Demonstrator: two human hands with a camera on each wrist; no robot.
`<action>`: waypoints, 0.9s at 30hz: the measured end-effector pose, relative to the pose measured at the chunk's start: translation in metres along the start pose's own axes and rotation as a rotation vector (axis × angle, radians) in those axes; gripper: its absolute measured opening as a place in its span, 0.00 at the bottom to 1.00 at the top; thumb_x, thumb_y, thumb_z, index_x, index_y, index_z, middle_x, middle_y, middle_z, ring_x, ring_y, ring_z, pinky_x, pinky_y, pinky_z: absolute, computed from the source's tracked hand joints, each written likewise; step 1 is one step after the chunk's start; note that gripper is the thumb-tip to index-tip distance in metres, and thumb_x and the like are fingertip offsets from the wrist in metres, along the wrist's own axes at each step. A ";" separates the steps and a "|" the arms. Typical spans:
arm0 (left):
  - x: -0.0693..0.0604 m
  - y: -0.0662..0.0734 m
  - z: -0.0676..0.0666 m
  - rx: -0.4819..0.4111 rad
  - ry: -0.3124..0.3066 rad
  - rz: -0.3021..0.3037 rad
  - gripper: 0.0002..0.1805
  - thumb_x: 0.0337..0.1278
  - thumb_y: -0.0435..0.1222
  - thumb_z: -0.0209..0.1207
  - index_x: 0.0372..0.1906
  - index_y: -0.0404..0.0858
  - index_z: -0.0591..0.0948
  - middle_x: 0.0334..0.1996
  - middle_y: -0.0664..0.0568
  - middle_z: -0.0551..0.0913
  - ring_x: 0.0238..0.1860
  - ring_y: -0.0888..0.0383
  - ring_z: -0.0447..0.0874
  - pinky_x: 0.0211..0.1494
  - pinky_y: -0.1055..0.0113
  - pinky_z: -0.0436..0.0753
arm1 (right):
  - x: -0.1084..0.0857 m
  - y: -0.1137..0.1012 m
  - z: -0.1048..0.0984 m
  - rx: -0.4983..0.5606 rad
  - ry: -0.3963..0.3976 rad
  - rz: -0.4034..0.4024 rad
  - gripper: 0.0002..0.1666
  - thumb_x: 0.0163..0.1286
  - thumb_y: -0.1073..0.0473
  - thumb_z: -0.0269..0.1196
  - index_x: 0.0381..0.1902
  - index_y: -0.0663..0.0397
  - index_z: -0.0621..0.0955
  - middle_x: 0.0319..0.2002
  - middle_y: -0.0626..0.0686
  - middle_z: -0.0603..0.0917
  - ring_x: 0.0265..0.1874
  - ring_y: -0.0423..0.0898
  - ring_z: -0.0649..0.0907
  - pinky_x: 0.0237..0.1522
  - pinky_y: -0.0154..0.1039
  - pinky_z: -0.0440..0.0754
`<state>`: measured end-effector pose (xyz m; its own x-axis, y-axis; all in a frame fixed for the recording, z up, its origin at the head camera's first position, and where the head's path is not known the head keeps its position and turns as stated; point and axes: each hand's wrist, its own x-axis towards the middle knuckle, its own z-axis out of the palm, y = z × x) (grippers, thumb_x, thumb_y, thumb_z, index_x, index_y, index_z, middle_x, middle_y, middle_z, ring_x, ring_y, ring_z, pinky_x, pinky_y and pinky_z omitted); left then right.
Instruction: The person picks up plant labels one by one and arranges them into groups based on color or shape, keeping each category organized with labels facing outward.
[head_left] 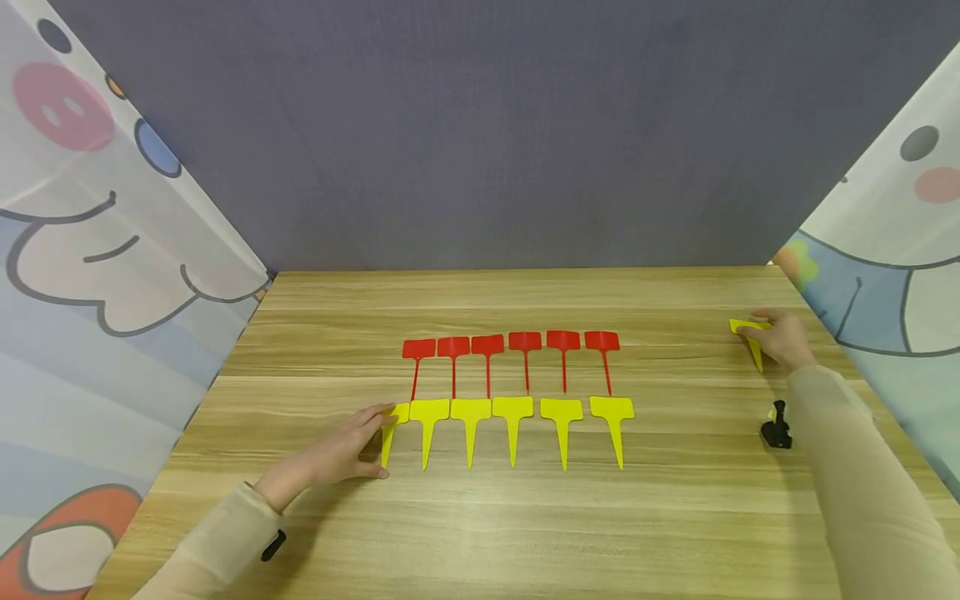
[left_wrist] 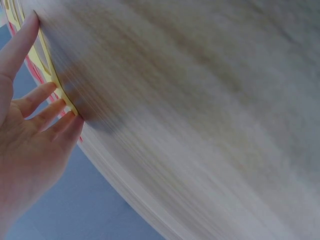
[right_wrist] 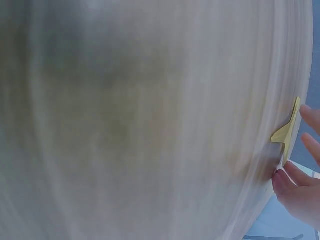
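Note:
In the head view, several yellow T-shaped plant labels form a row, with the leftmost yellow label (head_left: 392, 417) under my left hand (head_left: 337, 450). My left fingers touch its head and the thumb lies near its pointed tip; in the left wrist view these fingers (left_wrist: 62, 127) are extended along the yellow label (left_wrist: 66, 98). At the far right, my right hand (head_left: 783, 337) pinches the right end of another yellow plant label (head_left: 756, 354). The right wrist view shows that yellow label (right_wrist: 286, 134) at my thumb and fingertips (right_wrist: 282, 181), close to the tabletop.
Behind the yellow row stands a row of several red T-shaped plant labels (head_left: 487, 344) with thin stems. A small black object (head_left: 777, 427) is beside my right forearm. A grey panel (head_left: 525, 142) closes the table's back, and printed cartoon curtains (head_left: 112, 250) flank it.

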<state>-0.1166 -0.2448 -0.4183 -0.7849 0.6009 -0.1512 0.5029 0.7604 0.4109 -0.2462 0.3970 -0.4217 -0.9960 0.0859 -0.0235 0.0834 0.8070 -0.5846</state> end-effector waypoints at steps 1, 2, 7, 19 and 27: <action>0.000 0.000 0.000 0.000 0.000 0.000 0.41 0.41 0.46 0.65 0.60 0.30 0.64 0.63 0.39 0.57 0.62 0.42 0.56 0.59 0.50 0.64 | 0.000 0.000 0.000 -0.007 0.008 -0.004 0.30 0.64 0.56 0.53 0.52 0.81 0.64 0.51 0.82 0.61 0.51 0.75 0.60 0.52 0.64 0.60; 0.000 0.000 0.000 0.000 0.001 0.001 0.41 0.41 0.46 0.65 0.60 0.30 0.64 0.63 0.39 0.57 0.62 0.42 0.56 0.59 0.50 0.64 | 0.000 0.000 0.001 -0.015 0.017 -0.011 0.30 0.64 0.56 0.53 0.51 0.81 0.65 0.50 0.82 0.62 0.51 0.75 0.61 0.51 0.63 0.60; 0.000 -0.001 0.001 0.002 0.003 0.004 0.41 0.41 0.46 0.65 0.60 0.30 0.64 0.63 0.39 0.57 0.62 0.42 0.56 0.59 0.50 0.64 | 0.001 -0.001 0.003 -0.030 0.035 -0.011 0.29 0.63 0.57 0.54 0.49 0.81 0.66 0.49 0.81 0.64 0.49 0.74 0.62 0.50 0.63 0.61; 0.000 -0.001 0.001 -0.009 0.002 0.002 0.41 0.41 0.46 0.65 0.60 0.30 0.64 0.63 0.39 0.56 0.62 0.42 0.56 0.59 0.50 0.63 | 0.002 0.002 0.005 -0.032 0.059 0.046 0.33 0.61 0.53 0.56 0.49 0.83 0.67 0.49 0.79 0.65 0.47 0.71 0.65 0.49 0.60 0.63; 0.000 -0.001 0.001 -0.007 0.003 0.002 0.40 0.41 0.45 0.65 0.59 0.30 0.64 0.63 0.38 0.56 0.62 0.42 0.56 0.59 0.50 0.64 | 0.005 0.005 0.004 -0.019 0.064 0.047 0.34 0.60 0.53 0.58 0.49 0.83 0.67 0.49 0.79 0.65 0.48 0.72 0.65 0.51 0.61 0.62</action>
<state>-0.1173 -0.2453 -0.4201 -0.7848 0.6018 -0.1478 0.5020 0.7573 0.4177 -0.2506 0.3989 -0.4281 -0.9870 0.1607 0.0020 0.1311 0.8121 -0.5686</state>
